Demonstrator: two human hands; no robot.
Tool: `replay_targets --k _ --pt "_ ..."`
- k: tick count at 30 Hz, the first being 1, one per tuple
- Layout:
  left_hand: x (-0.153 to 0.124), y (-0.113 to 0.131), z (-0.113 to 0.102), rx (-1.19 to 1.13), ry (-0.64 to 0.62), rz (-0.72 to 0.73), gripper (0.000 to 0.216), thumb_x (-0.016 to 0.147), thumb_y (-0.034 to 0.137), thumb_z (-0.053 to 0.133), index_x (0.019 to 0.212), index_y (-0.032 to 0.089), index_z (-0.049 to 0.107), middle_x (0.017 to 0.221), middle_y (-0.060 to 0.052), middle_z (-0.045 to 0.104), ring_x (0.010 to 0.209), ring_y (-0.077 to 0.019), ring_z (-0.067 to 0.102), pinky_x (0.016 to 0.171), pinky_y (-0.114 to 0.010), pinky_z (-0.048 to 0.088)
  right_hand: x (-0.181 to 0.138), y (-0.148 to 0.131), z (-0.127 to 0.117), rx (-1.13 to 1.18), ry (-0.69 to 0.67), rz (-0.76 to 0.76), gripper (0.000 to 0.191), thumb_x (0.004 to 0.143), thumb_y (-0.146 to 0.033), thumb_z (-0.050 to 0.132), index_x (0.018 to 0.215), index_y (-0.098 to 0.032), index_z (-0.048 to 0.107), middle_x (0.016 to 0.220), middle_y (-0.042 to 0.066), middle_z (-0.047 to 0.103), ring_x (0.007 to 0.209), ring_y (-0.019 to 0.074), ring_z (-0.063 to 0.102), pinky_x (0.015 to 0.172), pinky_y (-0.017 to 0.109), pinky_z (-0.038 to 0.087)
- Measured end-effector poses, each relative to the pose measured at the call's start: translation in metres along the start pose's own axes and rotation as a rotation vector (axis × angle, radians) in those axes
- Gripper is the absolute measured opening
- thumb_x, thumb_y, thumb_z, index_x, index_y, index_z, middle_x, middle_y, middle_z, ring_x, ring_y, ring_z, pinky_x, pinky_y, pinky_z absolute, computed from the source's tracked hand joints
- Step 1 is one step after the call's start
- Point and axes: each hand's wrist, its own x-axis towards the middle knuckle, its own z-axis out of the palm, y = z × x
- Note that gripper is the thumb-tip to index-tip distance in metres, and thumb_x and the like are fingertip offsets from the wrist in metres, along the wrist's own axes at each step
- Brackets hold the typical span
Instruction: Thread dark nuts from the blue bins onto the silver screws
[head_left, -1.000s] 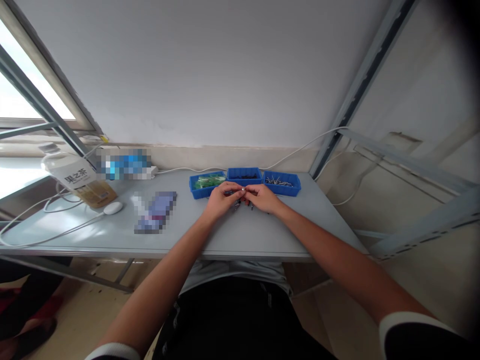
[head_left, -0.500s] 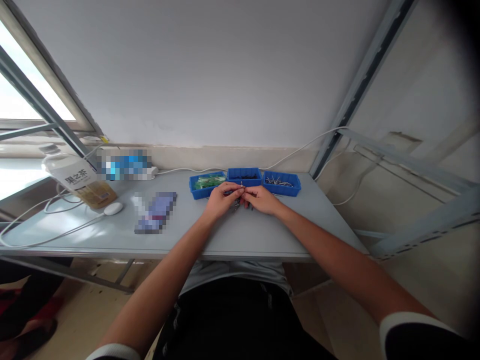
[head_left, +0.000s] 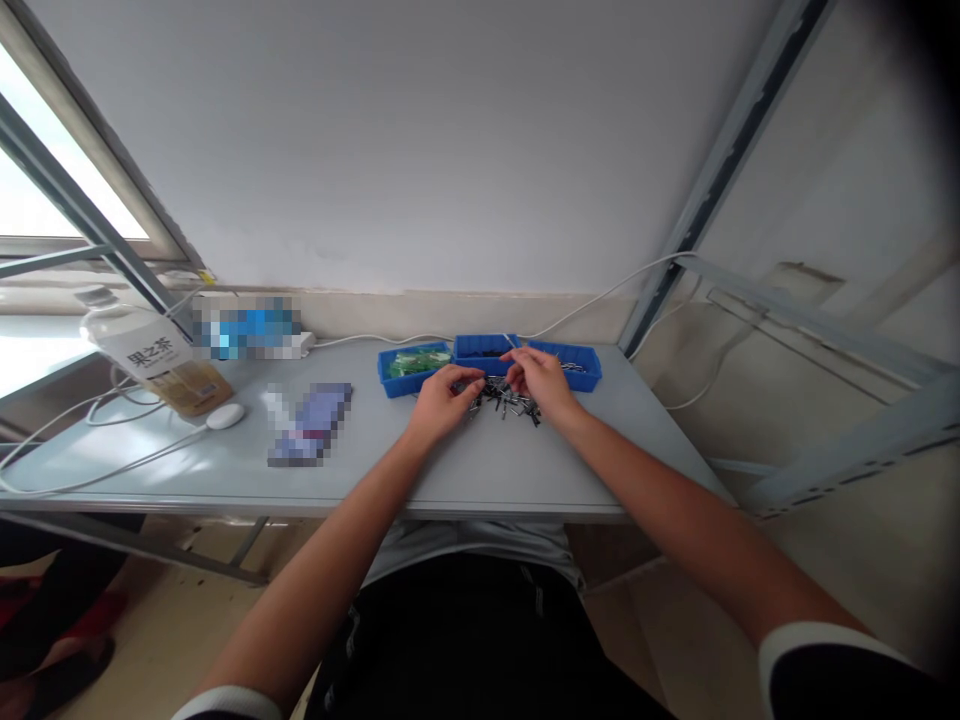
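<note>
A pile of small black-and-silver pieces (head_left: 517, 402) lies on the grey tabletop (head_left: 495, 470) between my hands. My left hand (head_left: 444, 402) rests at the pile's left side with thumb and fingertips brought close together; whatever they may pinch is too small to make out. Above the pile's right side, my right hand (head_left: 546, 384) is raised, and a thin silvery pin (head_left: 508, 340) sticks up from its fingertips. Three blue bins stand just behind: the left bin (head_left: 405, 386) with green-and-white pieces, the middle bin (head_left: 487, 367) with dark pieces, the right bin (head_left: 589, 380) with metal pins, partly covered by my right hand.
Further left lie a pixelated flat purple item (head_left: 311, 425), a white round puck (head_left: 226, 416) on a cable and a tilted drink bottle (head_left: 157, 355). A white power strip (head_left: 296, 346) sits by the wall. Metal frame posts (head_left: 667, 260) flank the table.
My hands have come apart. The right one has moved right and up with a thin pin at its fingertips, uncovering the pile; the left has stayed almost in place.
</note>
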Motion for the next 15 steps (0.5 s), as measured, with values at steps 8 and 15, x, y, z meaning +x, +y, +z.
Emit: replay_targets --k 8,15 --pt "-0.001 -0.002 0.003 0.111 -0.044 0.064 0.024 0.096 0.037 0.064 0.11 0.024 0.079 0.111 -0.006 0.076 0.094 -0.0203 0.069 0.079 -0.032 0.055 0.011 -0.007 -0.021 0.199 0.199 0.107 0.034 0.091 -0.051 0.064 0.087 -0.018 0.067 0.059 -0.001 0.061 0.044 0.0096 0.048 0.037 0.021 0.028" --pt "-0.001 0.0 0.002 0.14 -0.014 0.084 0.026 0.098 0.033 0.06 0.114 0.023 0.077 0.109 -0.007 0.075 0.099 -0.0215 0.069 0.08 -0.032 0.055 -0.006 0.004 -0.004 -0.736 -0.221 -0.444 0.019 0.094 -0.037 0.068 0.097 -0.02 0.075 0.092 0.006 0.074 0.087 0.0209 0.066 0.082 0.034 0.052"
